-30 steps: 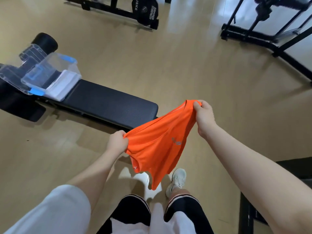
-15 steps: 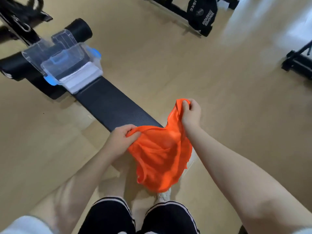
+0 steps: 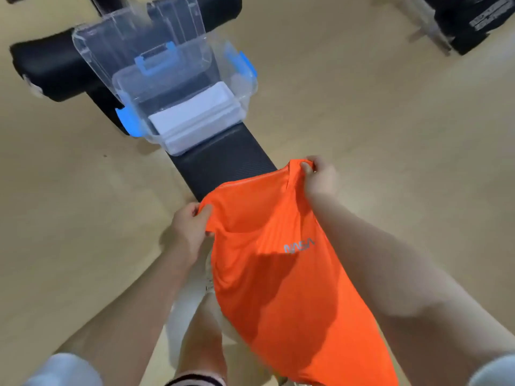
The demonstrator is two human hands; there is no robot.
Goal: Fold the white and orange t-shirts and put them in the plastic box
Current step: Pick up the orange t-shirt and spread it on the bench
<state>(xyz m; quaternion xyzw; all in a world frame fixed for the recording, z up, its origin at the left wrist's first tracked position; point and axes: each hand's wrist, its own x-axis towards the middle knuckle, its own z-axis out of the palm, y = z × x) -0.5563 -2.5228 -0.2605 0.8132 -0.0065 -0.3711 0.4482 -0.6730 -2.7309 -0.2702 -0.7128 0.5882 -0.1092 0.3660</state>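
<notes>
Both hands up in front of the body, arms stretched forward and down from the camera. Left hand clenched on the left top corner of the orange t-shirt, thumb over the fabric edge, knuckles toward the floor. Right hand higher and further forward, fingers pinching the other top corner, fabric bunched in the grip. Shirt stretched between the two hands, rest hanging down over the legs; front side up, grey NASA print near the right forearm. Upper edge of the shirt just over the near end of the black padded table; contact with it unclear.

Counts: 2 hands, both gripping the same shirt. 1 orange t-shirt, unfolded, held in the air. 1 white t-shirt, folded, lying inside the plastic box at its near side. 1 clear plastic box, sitting on the table further along, well apart from the hands. 1 clear lid, off the box, leaning behind it. Blue latches: 3 visible, one each side and one on the lid edge. 1 white shoe partly visible under the shirt on the tan floor. Dark gym gear at top right, blurred.
</notes>
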